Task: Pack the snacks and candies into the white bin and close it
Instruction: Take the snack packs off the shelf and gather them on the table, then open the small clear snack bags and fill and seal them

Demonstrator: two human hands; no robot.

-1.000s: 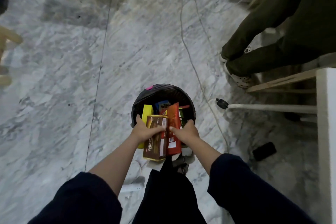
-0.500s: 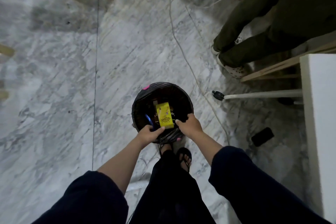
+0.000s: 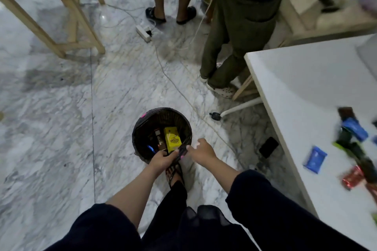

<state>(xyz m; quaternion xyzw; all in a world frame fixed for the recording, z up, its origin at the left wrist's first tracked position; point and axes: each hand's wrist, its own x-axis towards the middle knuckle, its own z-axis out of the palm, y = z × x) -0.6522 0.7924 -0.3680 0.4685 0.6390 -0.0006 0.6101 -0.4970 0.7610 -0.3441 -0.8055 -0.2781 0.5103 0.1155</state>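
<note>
The round bin [image 3: 140,126], lined with a black bag, stands on the marble floor just ahead of my feet. Inside it lie a yellow snack box [image 3: 172,140], a brown box [image 3: 160,142] and a small blue item [image 3: 150,147]. My left hand [image 3: 161,159] grips a bunched fold of the black liner [image 3: 182,149] at the near rim. My right hand [image 3: 201,151] pinches the same fold from the right. More snacks lie on the white table [image 3: 295,96] to the right: blue packets [image 3: 315,159], a red wrapper [image 3: 353,177] and dark ones [image 3: 350,146].
Two people stand beyond the bin, one in olive trousers [image 3: 230,43] beside the table corner. A power strip [image 3: 143,32] and its cable [image 3: 175,85] run across the floor. A wooden frame [image 3: 77,32] stands far left. A black phone [image 3: 268,146] lies under the table edge.
The boxes I held over the bin now lie inside it. Both hands have shifted to the liner at the near rim. My view has tilted up, bringing the table and its snacks into sight.
</note>
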